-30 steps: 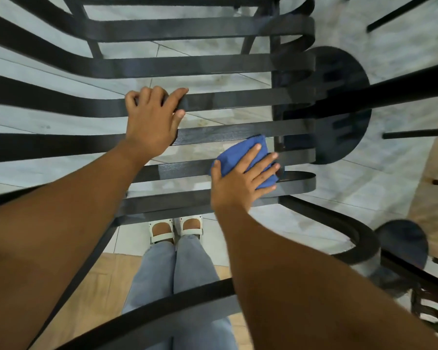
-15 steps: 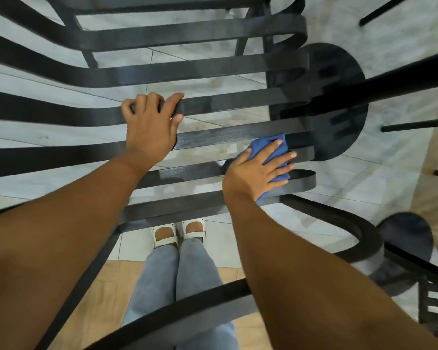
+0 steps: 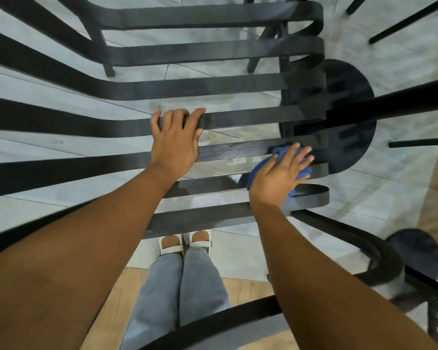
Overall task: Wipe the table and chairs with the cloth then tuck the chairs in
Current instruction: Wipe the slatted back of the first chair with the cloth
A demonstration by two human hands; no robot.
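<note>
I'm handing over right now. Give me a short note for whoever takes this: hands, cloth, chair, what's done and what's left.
Left hand: fingers curled over a seat slat of the black slatted chair, steadying it.
Right hand: flat, fingers spread, pressing the blue cloth on the slats near the seat's right end.
Done: cannot tell which slats are already wiped.
Left: finish this chair, wipe anything not yet done, then tuck the chairs in.

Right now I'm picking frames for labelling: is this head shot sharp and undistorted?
Head view: wide-angle lens bows the chair slats; the centre is sharp, with left hand and right hand on the cloth crisp; the lower-right corner smears; light is soft, without glare.
</note>
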